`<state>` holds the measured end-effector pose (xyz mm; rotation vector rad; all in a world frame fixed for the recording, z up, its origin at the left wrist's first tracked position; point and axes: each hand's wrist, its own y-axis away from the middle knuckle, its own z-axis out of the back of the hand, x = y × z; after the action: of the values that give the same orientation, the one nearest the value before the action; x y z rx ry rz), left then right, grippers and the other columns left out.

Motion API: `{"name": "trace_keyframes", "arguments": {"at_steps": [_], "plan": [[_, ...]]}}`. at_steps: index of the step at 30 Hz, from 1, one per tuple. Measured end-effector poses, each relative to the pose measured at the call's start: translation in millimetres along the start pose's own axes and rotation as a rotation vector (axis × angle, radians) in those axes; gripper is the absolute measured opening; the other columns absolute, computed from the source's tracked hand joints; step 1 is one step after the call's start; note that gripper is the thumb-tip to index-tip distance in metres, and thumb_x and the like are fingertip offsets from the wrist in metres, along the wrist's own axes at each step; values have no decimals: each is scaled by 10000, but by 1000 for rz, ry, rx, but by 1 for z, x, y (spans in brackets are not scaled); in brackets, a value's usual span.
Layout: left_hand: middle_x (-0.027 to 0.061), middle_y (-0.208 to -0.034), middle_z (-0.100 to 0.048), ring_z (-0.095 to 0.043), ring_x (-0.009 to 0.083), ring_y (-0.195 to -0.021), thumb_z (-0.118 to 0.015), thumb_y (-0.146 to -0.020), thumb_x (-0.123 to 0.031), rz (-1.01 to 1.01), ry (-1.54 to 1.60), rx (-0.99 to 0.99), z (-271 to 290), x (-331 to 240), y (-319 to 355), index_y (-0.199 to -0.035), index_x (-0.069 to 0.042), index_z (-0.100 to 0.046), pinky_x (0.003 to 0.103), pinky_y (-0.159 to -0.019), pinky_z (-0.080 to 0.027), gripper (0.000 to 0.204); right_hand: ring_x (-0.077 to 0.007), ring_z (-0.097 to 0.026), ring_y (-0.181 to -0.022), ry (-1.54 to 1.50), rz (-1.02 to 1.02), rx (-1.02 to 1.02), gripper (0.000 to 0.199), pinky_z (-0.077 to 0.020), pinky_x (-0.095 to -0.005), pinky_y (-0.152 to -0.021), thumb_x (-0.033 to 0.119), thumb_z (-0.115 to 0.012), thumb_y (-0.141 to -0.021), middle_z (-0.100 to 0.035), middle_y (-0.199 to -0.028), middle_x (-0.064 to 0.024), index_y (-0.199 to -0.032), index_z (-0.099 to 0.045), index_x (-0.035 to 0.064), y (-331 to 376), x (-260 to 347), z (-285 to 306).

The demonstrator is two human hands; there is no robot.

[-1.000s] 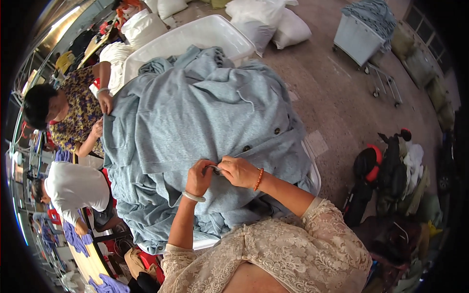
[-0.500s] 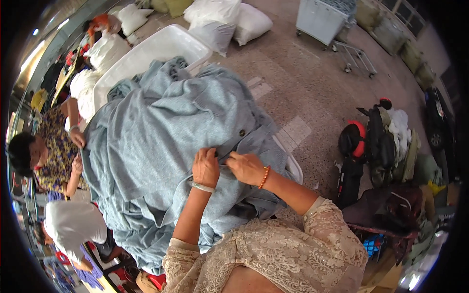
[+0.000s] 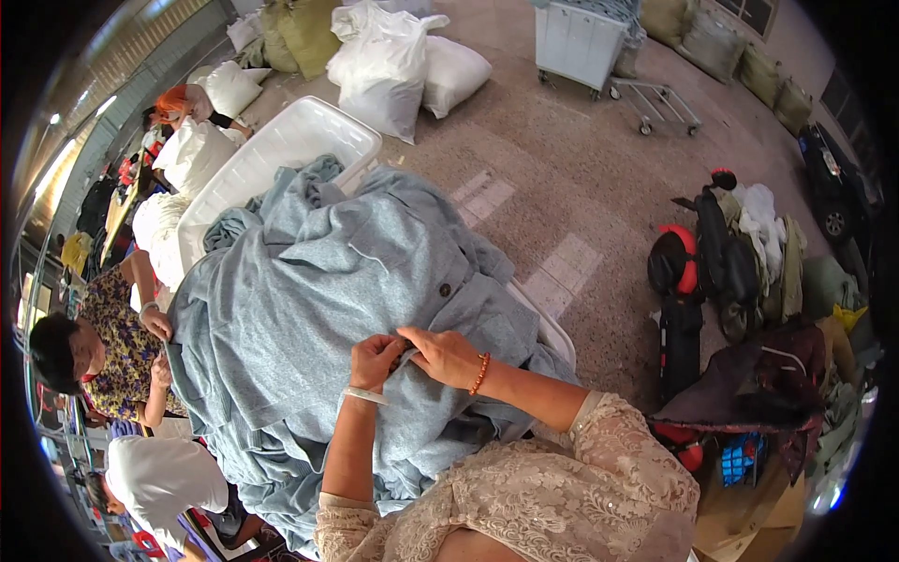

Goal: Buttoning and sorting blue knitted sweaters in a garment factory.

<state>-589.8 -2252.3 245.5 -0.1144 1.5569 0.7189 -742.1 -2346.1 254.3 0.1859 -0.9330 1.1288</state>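
Note:
A big heap of grey-blue garments [image 3: 309, 309] with dark buttons fills the middle of the view. My left hand [image 3: 375, 361], with a pale bracelet at the wrist, pinches a fold of the top garment. My right hand [image 3: 448, 356], with an orange bead bracelet, grips the same fold right beside it. The two hands touch at the fingertips, and a small dark piece shows between them. A dark button [image 3: 446, 289] sits on the cloth just above my hands.
A white tub [image 3: 281, 150] lies behind the heap. White sacks [image 3: 403, 66] and a wheeled cart [image 3: 585, 42] stand further back. A person in a floral top [image 3: 112, 347] works at the left. A scooter loaded with clothes [image 3: 721, 272] stands at the right.
The view has swung, so the heap and my hands sit lower and more central. My hands stay together on the same fold of cloth. The person at the left still handles the heap's edge.

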Motion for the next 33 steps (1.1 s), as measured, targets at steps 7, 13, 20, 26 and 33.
{"name": "trace_keyframes", "arguments": {"at_steps": [7, 13, 20, 26, 33], "plan": [[-17, -678, -603, -499, 45, -552, -692, -823, -160, -54, 18, -22, -2, 12, -1, -824, -15, -651, 193, -497, -384, 150, -353, -625, -848, 6, 90, 28, 328, -508, -434, -706, 116, -576, -836, -633, -929, -196, -1127, -493, -11, -1, -2, -3], [93, -809, -692, -604, 96, -722, -704, -797, -167, -251, -361, -2, 1, 3, 9, -923, 23, -681, 262, -637, -488, 229, -341, -610, -837, 163, 72, 121, 330, -516, -401, -721, 133, -593, -826, -597, -927, -176, -1103, -532, -35, 1, -6, -2], [175, -816, -638, -631, 324, -729, -594, -778, -15, -677, -590, -35, 1, 0, 23, -911, -15, -669, 353, -645, -494, 152, -382, -577, -845, -83, 84, 218, 135, -452, -444, -769, 74, -553, -819, -584, -885, -208, -913, -577, -20, -7, -15, 7], [145, -765, -639, -641, 236, -717, -603, -787, -24, -638, -548, -22, 1, 3, 20, -896, -10, -679, 297, -645, -478, 134, -365, -592, -810, 25, 102, 195, 230, -467, -424, -711, 6, -519, -788, -591, -842, -188, -1001, -601, -27, 0, -19, -2], [168, -841, -641, -623, 333, -748, -566, -785, -49, -733, -633, -42, 7, 18, 9, -890, -24, -650, 374, -663, -495, 137, -368, -594, -781, 86, 150, 133, 120, -470, -420, -681, 60, -537, -784, -584, -794, -181, -875, -592, 4, 4, -15, -9]]}}
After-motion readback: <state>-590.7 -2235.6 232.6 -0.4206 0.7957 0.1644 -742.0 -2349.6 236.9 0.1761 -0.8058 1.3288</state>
